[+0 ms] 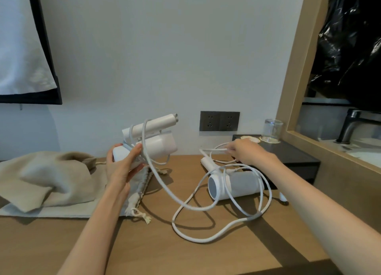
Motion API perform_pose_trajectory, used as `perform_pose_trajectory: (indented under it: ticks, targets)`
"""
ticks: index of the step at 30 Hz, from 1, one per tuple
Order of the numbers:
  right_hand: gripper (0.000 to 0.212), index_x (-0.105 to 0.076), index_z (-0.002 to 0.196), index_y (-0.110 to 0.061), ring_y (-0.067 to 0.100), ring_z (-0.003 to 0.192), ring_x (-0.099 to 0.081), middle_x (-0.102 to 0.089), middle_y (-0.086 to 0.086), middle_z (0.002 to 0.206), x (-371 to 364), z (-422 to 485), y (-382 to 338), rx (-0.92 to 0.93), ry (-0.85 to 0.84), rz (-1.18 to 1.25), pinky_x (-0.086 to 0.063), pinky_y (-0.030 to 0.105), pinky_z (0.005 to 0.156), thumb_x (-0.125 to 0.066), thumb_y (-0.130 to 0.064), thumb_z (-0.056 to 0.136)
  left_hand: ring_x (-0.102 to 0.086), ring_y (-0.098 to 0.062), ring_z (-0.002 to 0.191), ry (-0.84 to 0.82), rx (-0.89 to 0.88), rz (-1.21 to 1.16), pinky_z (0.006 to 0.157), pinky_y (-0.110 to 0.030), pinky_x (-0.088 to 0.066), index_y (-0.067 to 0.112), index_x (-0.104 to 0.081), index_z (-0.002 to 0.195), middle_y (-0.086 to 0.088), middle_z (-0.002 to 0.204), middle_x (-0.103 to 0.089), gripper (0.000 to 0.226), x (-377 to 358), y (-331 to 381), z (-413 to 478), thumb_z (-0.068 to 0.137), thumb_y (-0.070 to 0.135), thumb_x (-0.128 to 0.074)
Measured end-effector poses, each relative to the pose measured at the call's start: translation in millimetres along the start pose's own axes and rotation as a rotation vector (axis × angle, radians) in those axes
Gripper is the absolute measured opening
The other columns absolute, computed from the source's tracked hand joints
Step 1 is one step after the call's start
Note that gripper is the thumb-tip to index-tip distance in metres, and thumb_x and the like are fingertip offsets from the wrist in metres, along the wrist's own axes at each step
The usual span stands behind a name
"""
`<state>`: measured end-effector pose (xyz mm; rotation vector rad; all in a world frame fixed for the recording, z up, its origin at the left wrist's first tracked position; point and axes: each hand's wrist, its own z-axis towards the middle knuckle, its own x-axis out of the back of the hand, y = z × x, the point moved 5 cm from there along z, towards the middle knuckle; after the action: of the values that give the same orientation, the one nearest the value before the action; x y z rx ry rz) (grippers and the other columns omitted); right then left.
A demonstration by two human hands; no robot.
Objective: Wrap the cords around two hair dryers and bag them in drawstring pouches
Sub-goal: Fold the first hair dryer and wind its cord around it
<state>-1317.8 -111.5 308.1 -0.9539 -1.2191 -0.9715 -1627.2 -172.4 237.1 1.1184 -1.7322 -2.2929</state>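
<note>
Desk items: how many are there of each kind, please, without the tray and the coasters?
Hair dryers: 2, one held, one lying
Drawstring pouches: 2, beige and pale
Glass: 1
Total: 5

I count two dryers: one [152, 138] at ten o'clock, one [235, 184] at two. Two cords [165, 184], [216, 236] trail across the table [185, 258]. Two pouches [47, 178], [138, 184] lie at nine. One glass [272, 130] and two sockets [219, 121] sit at one.
</note>
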Motion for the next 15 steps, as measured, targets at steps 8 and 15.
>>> perform_pose_trajectory:
  ticks: [8,15]
  targets:
    - [0.048,-0.048,0.137,-0.032,0.033,0.133,-0.03,-0.049,0.008,0.138,-46,-3,22,-0.127,-0.088,0.039,-0.024,0.047,0.107,-0.035,-0.007,0.098,-0.064,-0.024,0.093,-0.035,-0.006,0.044,0.057,-0.028,-0.06,0.027,-0.051,0.106,-0.008,0.112,-0.055,0.045,-3,-3,-1,0.073,0.018,-0.08]
    - [0.033,-0.063,0.122,-0.027,0.02,0.117,-0.045,-0.058,-0.001,0.12,-16,-14,-30,0.06,0.089,0.36,-0.04,0.034,0.094,-0.047,-0.016,0.095,-0.064,-0.027,0.095,-0.052,-0.057,0.077,0.059,-0.03,-0.06,0.026,-0.05,0.109,-0.01,0.114,-0.053,0.049,-5,1,-6,0.072,0.018,-0.081]
